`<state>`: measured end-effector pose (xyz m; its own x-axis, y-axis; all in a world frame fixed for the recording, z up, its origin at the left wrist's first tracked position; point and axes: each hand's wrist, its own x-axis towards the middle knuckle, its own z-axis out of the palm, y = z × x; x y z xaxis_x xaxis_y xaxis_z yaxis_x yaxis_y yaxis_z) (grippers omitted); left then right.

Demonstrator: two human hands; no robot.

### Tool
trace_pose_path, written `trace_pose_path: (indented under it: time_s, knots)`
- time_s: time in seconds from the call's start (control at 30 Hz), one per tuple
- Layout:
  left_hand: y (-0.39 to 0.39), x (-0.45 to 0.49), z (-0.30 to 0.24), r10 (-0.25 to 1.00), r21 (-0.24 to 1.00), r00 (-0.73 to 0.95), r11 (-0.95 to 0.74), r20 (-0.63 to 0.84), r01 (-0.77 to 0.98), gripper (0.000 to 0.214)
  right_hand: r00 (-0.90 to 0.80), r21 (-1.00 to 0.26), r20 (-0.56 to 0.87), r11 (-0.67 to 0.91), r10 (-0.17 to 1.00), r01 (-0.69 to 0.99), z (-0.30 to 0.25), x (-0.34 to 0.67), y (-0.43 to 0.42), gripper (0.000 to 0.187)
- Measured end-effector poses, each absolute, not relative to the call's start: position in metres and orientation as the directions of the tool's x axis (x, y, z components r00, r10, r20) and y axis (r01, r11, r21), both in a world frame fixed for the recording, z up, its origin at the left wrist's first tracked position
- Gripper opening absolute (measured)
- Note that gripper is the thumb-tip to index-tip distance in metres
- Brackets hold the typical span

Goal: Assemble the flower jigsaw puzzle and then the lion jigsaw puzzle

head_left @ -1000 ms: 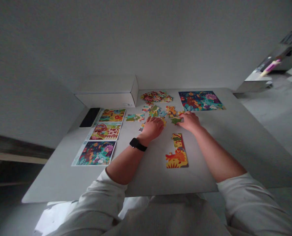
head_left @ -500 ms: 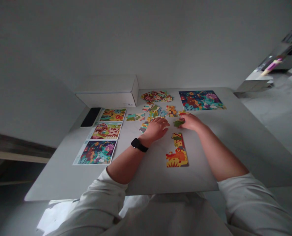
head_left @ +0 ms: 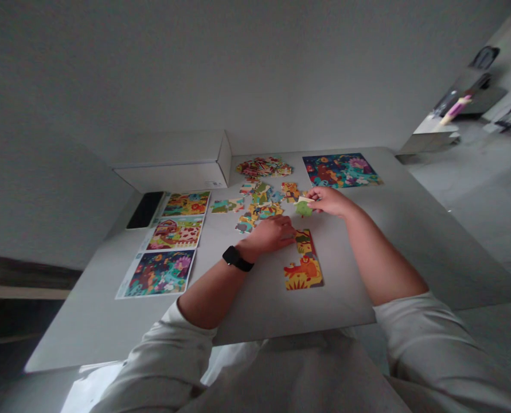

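Note:
My right hand (head_left: 329,201) pinches a green puzzle piece (head_left: 303,207) just above the table. Below it lies a partly joined yellow and orange puzzle section (head_left: 303,264). My left hand (head_left: 273,234), with a black watch (head_left: 237,258) on its wrist, rests palm down with curled fingers at the left edge of that section; what is under it I cannot see. Loose colourful pieces (head_left: 259,201) are scattered just beyond both hands.
A finished blue puzzle (head_left: 340,170) lies at the back right, a heap of pieces (head_left: 264,167) behind the loose ones. A white box (head_left: 173,166), a black phone (head_left: 145,209) and three picture cards (head_left: 173,234) sit on the left of the grey table (head_left: 401,241).
My right hand has lifted the green piece off the table. My left hand slid nearer, off the loose pieces, to the joined section. The view shifted slightly.

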<state>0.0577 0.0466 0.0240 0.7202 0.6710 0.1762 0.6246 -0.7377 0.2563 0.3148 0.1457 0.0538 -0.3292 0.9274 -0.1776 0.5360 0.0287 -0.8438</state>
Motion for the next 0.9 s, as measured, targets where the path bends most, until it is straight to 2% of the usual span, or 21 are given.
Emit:
trace_pose_path:
  time_s: [0.1, 0.27, 0.43, 0.73, 0.9]
  knots:
    - [0.048, 0.056, 0.022, 0.676, 0.260, 0.710, -0.734, 0.197, 0.628, 0.023, -0.381, -0.856, -0.220, 0.010, 0.898, 0.516, 0.056, 0.315, 0.143, 0.026]
    - [0.049, 0.055, 0.022, 0.686, 0.265, 0.690, -0.726, 0.229, 0.634, 0.022, -0.466, -0.814, -0.286, 0.045, 0.837, 0.580, 0.050, 0.311, 0.140, 0.028]
    - [0.049, 0.053, 0.022, 0.668, 0.260, 0.701, -0.743, 0.250, 0.617, 0.023, -0.479, -0.726, -0.326, 0.109, 0.815, 0.679, 0.046, 0.306, 0.140, 0.020]
    - [0.047, 0.054, 0.023, 0.657, 0.270, 0.713, -0.753, 0.244, 0.601, 0.035, -0.473, -0.511, -0.237, 0.305, 0.849, 0.804, 0.043, 0.299, 0.141, 0.019]
    - [0.048, 0.054, 0.017, 0.656, 0.270, 0.728, -0.751, 0.200, 0.602, 0.045, -0.454, -0.451, -0.217, 0.323, 0.864, 0.832, 0.040, 0.297, 0.138, 0.021]
